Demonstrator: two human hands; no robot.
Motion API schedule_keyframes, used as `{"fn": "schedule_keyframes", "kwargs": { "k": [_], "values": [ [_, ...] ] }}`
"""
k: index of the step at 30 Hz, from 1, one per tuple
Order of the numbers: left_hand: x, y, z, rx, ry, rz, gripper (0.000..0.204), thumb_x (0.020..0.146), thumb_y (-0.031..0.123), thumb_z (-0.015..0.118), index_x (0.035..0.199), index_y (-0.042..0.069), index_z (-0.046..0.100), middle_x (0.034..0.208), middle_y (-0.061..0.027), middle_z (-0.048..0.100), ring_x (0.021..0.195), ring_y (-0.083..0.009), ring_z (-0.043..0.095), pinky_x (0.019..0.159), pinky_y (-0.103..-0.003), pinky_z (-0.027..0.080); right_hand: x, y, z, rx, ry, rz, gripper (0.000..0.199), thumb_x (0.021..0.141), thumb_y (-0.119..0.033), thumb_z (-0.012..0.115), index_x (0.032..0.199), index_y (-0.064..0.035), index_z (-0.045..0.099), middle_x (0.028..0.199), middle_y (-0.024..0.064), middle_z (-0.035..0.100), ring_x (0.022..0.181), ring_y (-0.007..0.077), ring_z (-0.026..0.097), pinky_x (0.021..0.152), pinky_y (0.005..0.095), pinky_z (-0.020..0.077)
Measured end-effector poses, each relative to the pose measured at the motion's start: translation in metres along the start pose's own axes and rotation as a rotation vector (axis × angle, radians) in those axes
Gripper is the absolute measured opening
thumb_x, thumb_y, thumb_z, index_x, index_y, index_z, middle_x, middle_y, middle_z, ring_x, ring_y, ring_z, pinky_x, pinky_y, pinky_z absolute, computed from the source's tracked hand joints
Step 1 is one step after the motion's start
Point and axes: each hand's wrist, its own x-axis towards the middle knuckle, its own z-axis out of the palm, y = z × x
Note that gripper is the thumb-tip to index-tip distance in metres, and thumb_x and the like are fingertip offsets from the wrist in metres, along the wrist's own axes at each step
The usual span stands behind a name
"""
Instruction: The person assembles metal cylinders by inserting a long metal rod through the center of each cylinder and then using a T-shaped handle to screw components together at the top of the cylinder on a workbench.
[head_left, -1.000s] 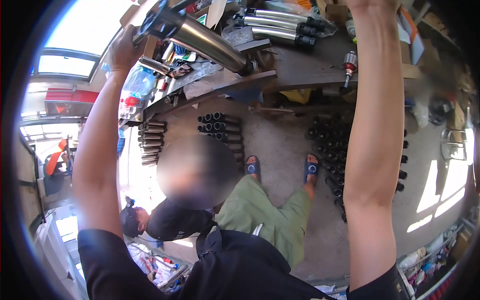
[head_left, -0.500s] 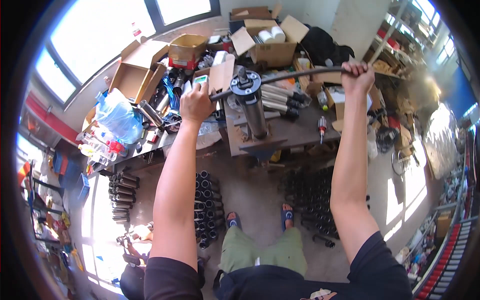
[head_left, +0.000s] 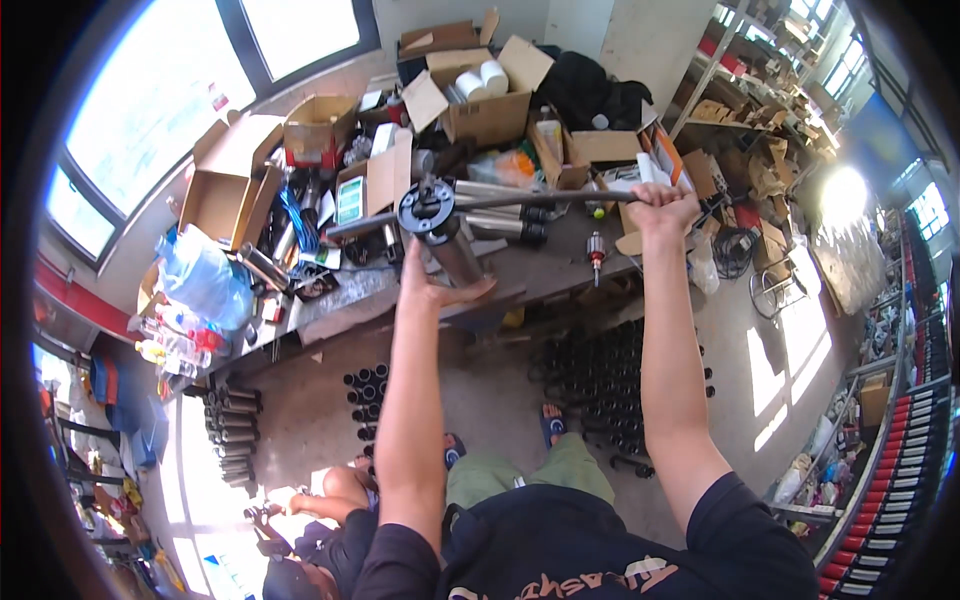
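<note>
A metal cylinder (head_left: 455, 258) stands tilted on the workbench, with a dark round flanged cap (head_left: 426, 207) on top. Through the top fitting runs a long dark bar (head_left: 560, 198), jutting out on both sides. My right hand (head_left: 664, 208) is closed round the bar's right end, arm stretched out. Low on the cylinder, my left hand (head_left: 440, 287) grips its near side, thumb toward the right and fingers up along the left; part of the fingers is hidden. The bar's left end is free of any hand.
Cardboard boxes (head_left: 490, 110), metal tubes (head_left: 500, 222), a red-and-silver part (head_left: 596, 255) and a blue plastic bag (head_left: 205, 275) crowd the workbench (head_left: 550, 268). Black tube parts (head_left: 610, 385) stack on the floor. Another person (head_left: 325, 545) sits at lower left.
My left hand has let go of the bar's left side and moved down onto the cylinder. The cylinder now leans more. The view has shifted, and my right hand still holds the bar.
</note>
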Motion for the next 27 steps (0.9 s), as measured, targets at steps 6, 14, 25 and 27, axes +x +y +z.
{"fn": "schedule_keyframes", "kwargs": {
  "k": [6,14,25,27],
  "values": [
    [-0.003,-0.006,0.051,-0.788,0.279,-0.414,0.063,0.062,0.019,0.085,0.108,-0.008,0.052,0.127,-0.023,0.035,0.097,-0.0278,0.057,0.07,-0.038,0.064,0.109,-0.166,-0.069,0.082,-0.096,-0.1,0.037,0.087,-0.032,0.046,0.057,-0.0207,0.027,0.048,-0.0077,0.026,0.042,0.0118,0.025,0.047,0.0317,0.0219],
    [0.008,-0.027,0.104,-0.647,0.282,-0.131,0.045,0.074,0.027,0.072,0.109,0.003,0.057,0.116,-0.018,0.054,0.103,-0.0313,0.057,0.081,-0.043,0.058,0.047,-0.183,-0.117,-0.13,0.132,-0.595,0.044,0.097,-0.032,0.039,0.06,-0.0203,0.019,0.049,-0.0037,0.016,0.04,0.0136,0.018,0.043,0.0313,0.0172],
    [-0.154,-0.106,0.075,0.129,-0.627,0.31,0.068,0.085,0.047,0.066,0.125,-0.005,0.05,0.108,-0.0177,0.059,0.081,-0.0249,0.064,0.067,-0.037,0.059,-0.014,-0.108,-0.366,-0.256,0.38,0.024,0.034,0.101,-0.016,0.036,0.085,-0.0004,0.061,0.093,0.0151,0.068,0.092,0.0321,0.067,0.089,0.0464,0.0578],
    [-0.159,-0.097,0.08,0.221,-0.702,0.432,0.072,0.086,0.051,0.065,0.13,-0.004,0.046,0.113,-0.0181,0.057,0.081,-0.0238,0.064,0.064,-0.035,0.058,-0.037,-0.081,-0.373,-0.321,0.505,0.375,0.029,0.1,-0.013,0.042,0.108,0.0043,0.063,0.107,0.0164,0.07,0.097,0.0316,0.069,0.083,0.0403,0.0607]
  ]
}}
